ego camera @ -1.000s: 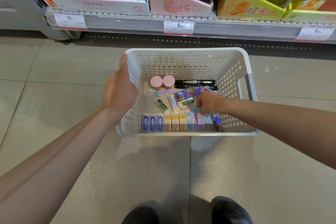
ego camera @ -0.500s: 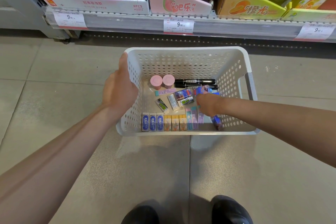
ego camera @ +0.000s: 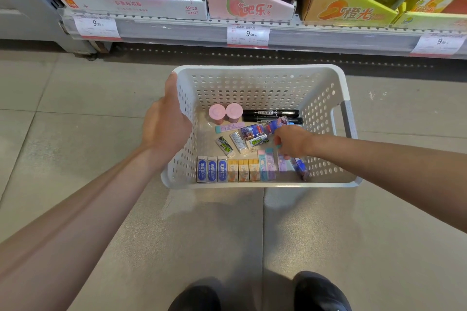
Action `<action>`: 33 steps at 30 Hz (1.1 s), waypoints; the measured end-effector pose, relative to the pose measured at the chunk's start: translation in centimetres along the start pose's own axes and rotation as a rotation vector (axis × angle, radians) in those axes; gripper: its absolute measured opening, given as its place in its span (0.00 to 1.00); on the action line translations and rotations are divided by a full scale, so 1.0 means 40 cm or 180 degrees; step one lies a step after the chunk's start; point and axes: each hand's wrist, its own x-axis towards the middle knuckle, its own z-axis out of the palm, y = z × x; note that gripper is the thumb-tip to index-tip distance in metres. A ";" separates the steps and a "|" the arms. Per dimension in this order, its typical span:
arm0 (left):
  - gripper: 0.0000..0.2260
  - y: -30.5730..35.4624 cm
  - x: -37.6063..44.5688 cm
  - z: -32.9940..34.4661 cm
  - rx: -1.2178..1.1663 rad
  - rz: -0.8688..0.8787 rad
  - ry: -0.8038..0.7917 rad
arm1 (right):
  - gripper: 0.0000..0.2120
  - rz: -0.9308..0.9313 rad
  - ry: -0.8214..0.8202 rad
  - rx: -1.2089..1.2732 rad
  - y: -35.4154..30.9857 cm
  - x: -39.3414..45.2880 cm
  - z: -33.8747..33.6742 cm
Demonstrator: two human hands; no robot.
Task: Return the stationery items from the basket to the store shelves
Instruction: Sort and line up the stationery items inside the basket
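A white perforated basket (ego camera: 257, 68) hangs above the floor, and my left hand (ego camera: 164, 126) grips its left wall. Inside lie two pink pots (ego camera: 216, 112), two black markers (ego camera: 270, 113), three blue erasers (ego camera: 211, 169), three orange erasers (ego camera: 243, 170), pastel eraser packs (ego camera: 265, 166) and several small loose packets (ego camera: 238, 141). My right hand (ego camera: 290, 141) reaches down into the right side. Its fingers pinch the top of a lilac pastel pack (ego camera: 282, 166), whose teal end shows at the fingertips. A blue packet (ego camera: 300, 168) lies under my wrist.
The bottom store shelf (ego camera: 177, 30) runs across the top, with price tags (ego camera: 247, 34) on its edge. On it stand a white box (ego camera: 131, 2), a pink carton (ego camera: 250, 5) and an orange carton (ego camera: 346, 10). Grey floor tiles and my two black shoes (ego camera: 321, 293) are below.
My right hand has shifted slightly back and right inside the basket, still over the pastel packs. The left hand and the basket have barely moved.
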 end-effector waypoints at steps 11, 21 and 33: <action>0.30 0.013 -0.008 -0.011 -0.0024 0.0005 -0.0009 | 0.12 0.0059 0.0542 -0.0549 -0.012 0.017 0.041; 0.30 0.013 -0.007 -0.013 -0.0001 -0.0008 -0.0022 | 0.17 -0.0297 0.0583 -0.1189 -0.044 0.001 0.070; 0.31 0.012 -0.006 -0.010 0.0009 0.0020 0.0006 | 0.25 -0.0540 0.0285 -0.0788 -0.032 -0.001 0.065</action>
